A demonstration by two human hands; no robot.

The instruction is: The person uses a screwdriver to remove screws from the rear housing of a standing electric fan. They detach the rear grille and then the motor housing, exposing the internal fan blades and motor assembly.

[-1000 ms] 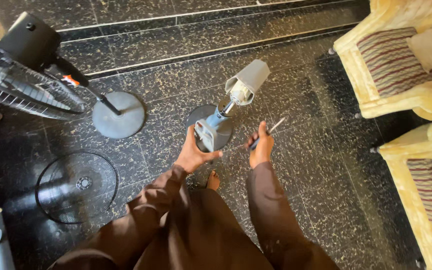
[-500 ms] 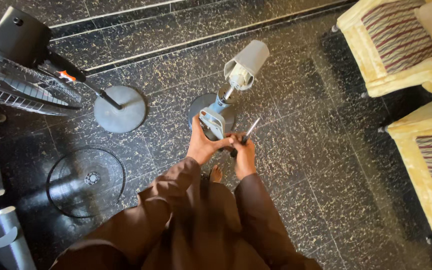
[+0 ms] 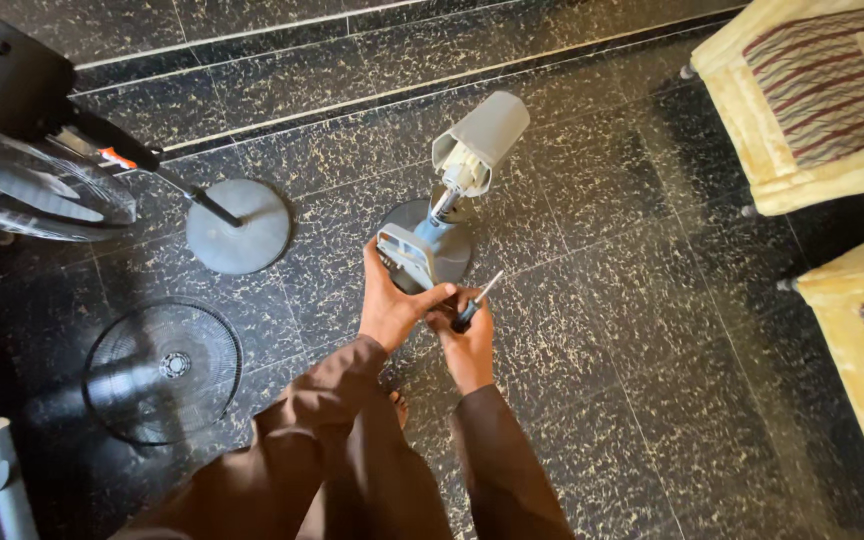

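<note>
Hands are now meeting at the grey control box (image 3: 414, 258) of the stripped fan stand. Left hand (image 3: 392, 305) is gripping its lower edge, while right hand (image 3: 469, 345), having closed in from the side, is clenching a screwdriver (image 3: 473, 305) just beside it, suggesting screw work is starting.

Daylight, fairly bright, apparently from upper right. Glossy dark floor (image 3: 652, 330) shows soft sheen near the top; armchair (image 3: 812, 100) slightly overexposed. Short soft shadows under the fan guard (image 3: 162, 365). Centre sharp; left edge mildly blurred, corners stretched by wide-angle distortion.
</note>
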